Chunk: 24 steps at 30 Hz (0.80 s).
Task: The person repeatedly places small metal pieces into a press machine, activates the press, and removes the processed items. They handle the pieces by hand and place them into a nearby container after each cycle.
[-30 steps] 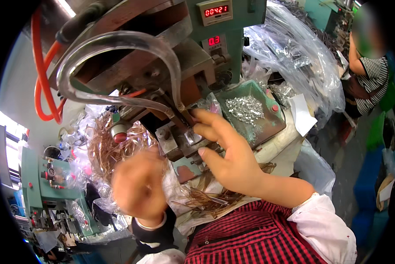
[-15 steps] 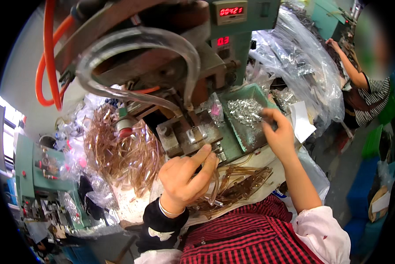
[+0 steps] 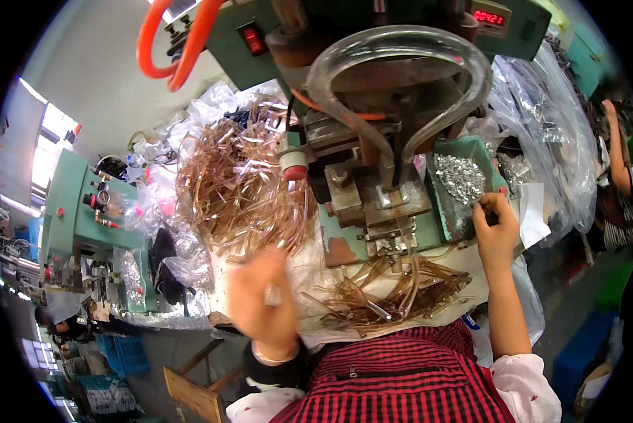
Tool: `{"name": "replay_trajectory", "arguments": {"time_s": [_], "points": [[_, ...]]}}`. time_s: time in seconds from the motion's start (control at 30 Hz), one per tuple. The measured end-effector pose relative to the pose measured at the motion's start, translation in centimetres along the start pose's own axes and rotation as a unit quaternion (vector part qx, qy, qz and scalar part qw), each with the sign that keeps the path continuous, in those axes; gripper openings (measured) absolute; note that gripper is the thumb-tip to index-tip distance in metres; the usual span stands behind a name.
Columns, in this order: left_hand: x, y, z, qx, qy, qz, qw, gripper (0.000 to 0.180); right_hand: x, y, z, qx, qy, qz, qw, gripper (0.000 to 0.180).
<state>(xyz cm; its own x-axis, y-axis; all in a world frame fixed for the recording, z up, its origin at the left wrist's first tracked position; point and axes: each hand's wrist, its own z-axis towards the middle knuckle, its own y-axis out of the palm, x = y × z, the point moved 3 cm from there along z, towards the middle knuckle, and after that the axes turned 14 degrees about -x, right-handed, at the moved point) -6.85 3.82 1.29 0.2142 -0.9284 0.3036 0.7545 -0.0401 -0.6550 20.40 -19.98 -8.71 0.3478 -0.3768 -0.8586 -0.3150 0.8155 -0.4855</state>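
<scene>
We see the right hand (image 3: 496,229), fingertips pinched together, at the right side of a green tray (image 3: 441,211), just beside its silvery pieces (image 3: 459,178). We cannot tell the grip of the blurred left hand (image 3: 263,299); brown strips (image 3: 436,285) lie to its right.

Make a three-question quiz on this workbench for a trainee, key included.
1. Which hand is nearer the green tray?
2. True or false: silver pieces lie in the tray.
3. Pick one. The larger heap of brown strips lies:
a) to the right of the machine's metal block
b) to the left of that block
c) inside the tray

Key:
1. The right hand.
2. True.
3. b
</scene>
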Motion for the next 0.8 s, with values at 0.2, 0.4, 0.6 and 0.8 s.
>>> {"name": "replay_trajectory", "arguments": {"time_s": [0.2,0.4,0.6,0.8], "points": [[-10.2,3.5,2.7,-0.161,-0.069,0.141,0.974,0.008,-3.3,1.5,1.7,0.023,-0.145,-0.009,0.989,0.015],[-17.0,9.5,-0.4,-0.214,-0.071,0.193,0.955,0.015,-1.6,0.6,0.8,0.019,-0.153,-0.130,0.979,0.011],[-11.8,6.6,2.2,0.084,-0.173,-0.392,0.900,0.020,-5.8,-0.6,-0.7,-0.041,-0.147,-0.011,0.988,0.013],[-9.4,5.8,1.8,-0.016,-0.252,-0.534,0.807,0.028,-12.4,4.6,2.3,-0.054,-0.195,0.201,0.959,0.030]]}}
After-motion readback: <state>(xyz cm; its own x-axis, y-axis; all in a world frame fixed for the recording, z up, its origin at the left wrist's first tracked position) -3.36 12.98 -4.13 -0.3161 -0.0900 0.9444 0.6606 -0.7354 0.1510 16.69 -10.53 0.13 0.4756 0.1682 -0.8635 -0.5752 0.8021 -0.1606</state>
